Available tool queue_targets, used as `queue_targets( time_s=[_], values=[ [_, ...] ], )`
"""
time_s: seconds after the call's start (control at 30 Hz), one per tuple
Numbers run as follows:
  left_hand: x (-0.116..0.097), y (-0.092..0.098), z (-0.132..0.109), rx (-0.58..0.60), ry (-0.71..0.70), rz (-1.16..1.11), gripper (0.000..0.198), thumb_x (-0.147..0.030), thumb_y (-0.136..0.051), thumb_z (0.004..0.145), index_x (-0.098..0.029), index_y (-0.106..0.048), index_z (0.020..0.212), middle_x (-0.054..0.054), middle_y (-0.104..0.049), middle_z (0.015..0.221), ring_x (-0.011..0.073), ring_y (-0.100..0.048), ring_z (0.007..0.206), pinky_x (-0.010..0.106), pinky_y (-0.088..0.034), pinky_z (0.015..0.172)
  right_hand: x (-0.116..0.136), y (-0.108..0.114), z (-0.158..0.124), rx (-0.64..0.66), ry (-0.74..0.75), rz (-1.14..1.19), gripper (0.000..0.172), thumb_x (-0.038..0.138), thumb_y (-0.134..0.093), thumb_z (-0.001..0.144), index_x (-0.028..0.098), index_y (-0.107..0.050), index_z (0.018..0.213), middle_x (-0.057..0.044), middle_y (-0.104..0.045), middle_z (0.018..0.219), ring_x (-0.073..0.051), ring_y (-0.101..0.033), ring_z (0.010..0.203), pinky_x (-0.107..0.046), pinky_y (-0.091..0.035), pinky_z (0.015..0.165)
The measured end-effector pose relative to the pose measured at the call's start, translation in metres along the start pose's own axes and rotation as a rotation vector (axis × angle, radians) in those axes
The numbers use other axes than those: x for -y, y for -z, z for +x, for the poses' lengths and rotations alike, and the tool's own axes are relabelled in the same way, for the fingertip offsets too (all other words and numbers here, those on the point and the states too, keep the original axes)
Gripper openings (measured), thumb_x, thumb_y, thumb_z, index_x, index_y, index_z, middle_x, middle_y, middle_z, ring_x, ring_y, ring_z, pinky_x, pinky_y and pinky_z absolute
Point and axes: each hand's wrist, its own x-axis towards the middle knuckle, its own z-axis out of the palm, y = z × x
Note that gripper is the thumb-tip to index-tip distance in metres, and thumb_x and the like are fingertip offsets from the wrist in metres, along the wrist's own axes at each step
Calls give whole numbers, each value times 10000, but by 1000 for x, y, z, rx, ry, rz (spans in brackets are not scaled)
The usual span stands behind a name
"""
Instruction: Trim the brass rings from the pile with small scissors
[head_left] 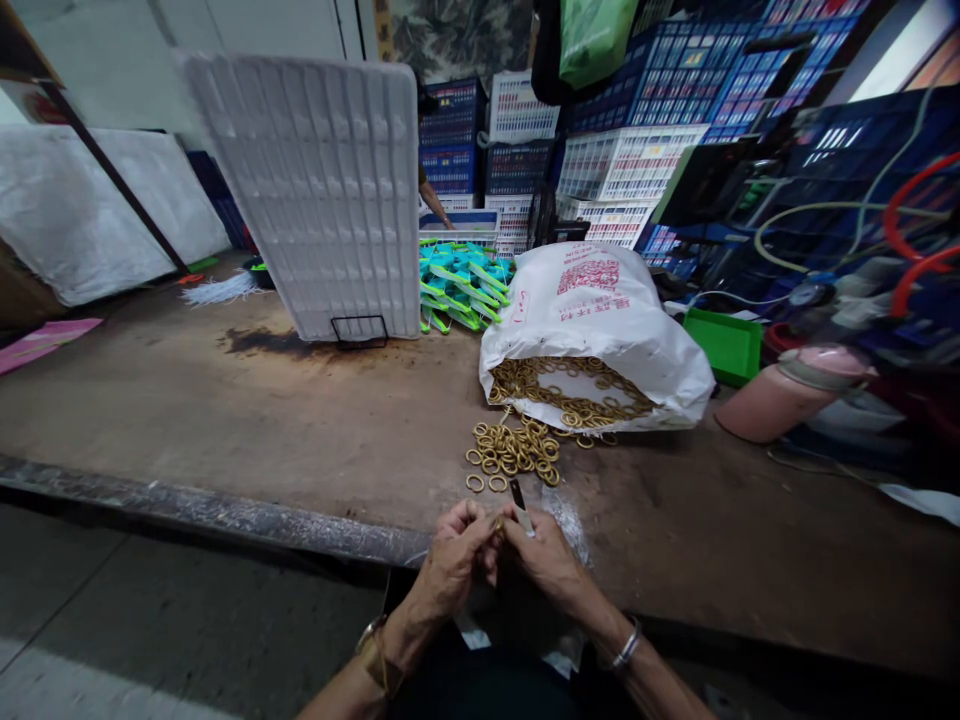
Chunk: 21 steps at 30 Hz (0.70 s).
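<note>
At the table's front edge, my left hand [452, 552] and my right hand [551, 560] meet, fingertips pinched together. A small gold-coloured ring [499, 524] shows partly between them; the fingers hide the rest. My right hand also grips a slim knife [522, 508], its dark end pointing up and away past the fingers. Just beyond the hands lies a loose pile of gold-coloured rings [517, 448]. Behind the pile, a white woven sack [600, 310] rests on its side, its mouth facing me with many more rings inside.
A white ribbed plastic panel [337, 200] stands upright in a black wire stand [360, 330]. Behind it are turquoise and green plastic pieces [465, 285]. A green tray [721, 345] and a pink bottle [787, 395] sit on the right. Stacked crates [615, 165] fill the back, near another person's arm [433, 203].
</note>
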Motion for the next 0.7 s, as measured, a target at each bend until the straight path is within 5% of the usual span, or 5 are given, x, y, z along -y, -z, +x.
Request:
queue_targets(
  time_s=[0.13, 0.3, 0.53, 0.7],
  values=[
    [1, 5, -1, -41, 14, 13, 289, -362, -638, 672, -183, -422, 741, -76, -474, 476, 41, -382, 355, 153, -347, 359, 3, 5, 0, -127, 95, -101, 273, 436, -455, 760, 179, -498, 677, 41, -487, 547, -98, -439, 512, -202, -350, 496],
    [3, 6, -2, -20, 36, 93, 302, -397, -604, 693, -169, -466, 836, -72, -472, 467, 45, -377, 351, 153, -327, 351, 5, 7, -1, -126, 183, -223, 267, 421, -434, 785, 180, -496, 688, 35, -467, 591, -98, -420, 552, -202, -336, 518],
    [-2, 0, 0, -151, -24, 268, 309, -432, -616, 661, -168, -458, 693, -88, -427, 403, 39, -353, 322, 152, -310, 351, 6, 2, 0, -103, 28, -55, 302, 484, -468, 743, 183, -479, 715, 62, -397, 531, -78, -337, 461, -199, -294, 435],
    [-2, 4, -2, -66, 51, 93, 269, -388, -603, 695, -154, -485, 757, -61, -476, 493, 30, -359, 367, 149, -307, 375, 6, 0, -1, -42, -24, 97, 321, 497, -502, 713, 187, -444, 657, 72, -395, 493, -62, -332, 429, -190, -279, 412]
  ],
)
